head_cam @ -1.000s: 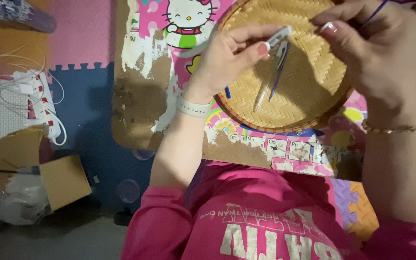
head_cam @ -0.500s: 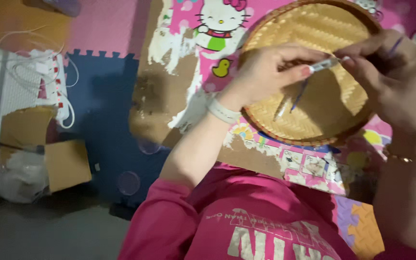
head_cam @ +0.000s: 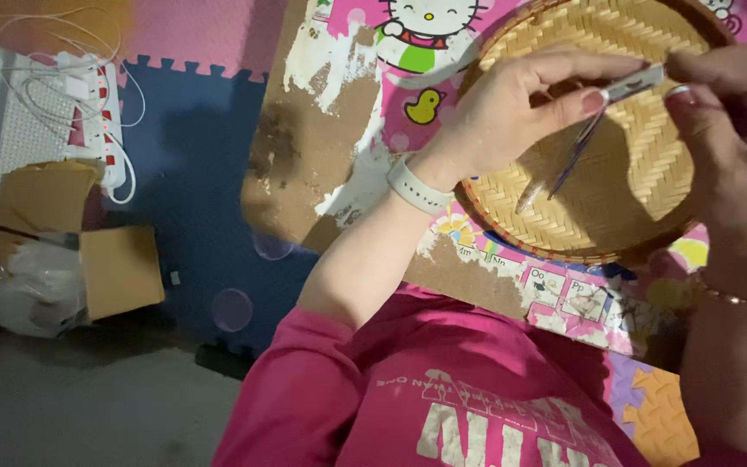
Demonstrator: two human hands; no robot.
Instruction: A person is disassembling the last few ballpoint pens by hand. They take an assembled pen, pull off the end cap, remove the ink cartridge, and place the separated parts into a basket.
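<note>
1. Nearest the camera, at 6 o'clock, a pink sweatshirt point(head_cam: 443, 389) fills the lower frame; both forearms reach up and away from it toward 1 o'clock.
2. The left hand point(head_cam: 512, 112), with a pale wristband point(head_cam: 412, 184) on its wrist, pinches one end of a small white strip point(head_cam: 631, 84) between thumb and fingertips, apparently to keep it steady.
3. The right hand point(head_cam: 728, 130), at 3 o'clock, has fingers curled together and meets the strip's other end; a thin dark strand point(head_cam: 574, 154) hangs below. Whether this hand grips the strip or only touches it, I cannot tell.
4. Both hands work above a round woven basket tray point(head_cam: 616, 216), probably so anything dropped lands in it.
5. The tray rests on a worn cartoon-print counter point(head_cam: 339, 130).
6. Farther off, at 9 o'clock, lie cardboard boxes point(head_cam: 118, 268) and a white power strip point(head_cam: 97, 121) on blue and pink foam floor mats point(head_cam: 192, 156).
</note>
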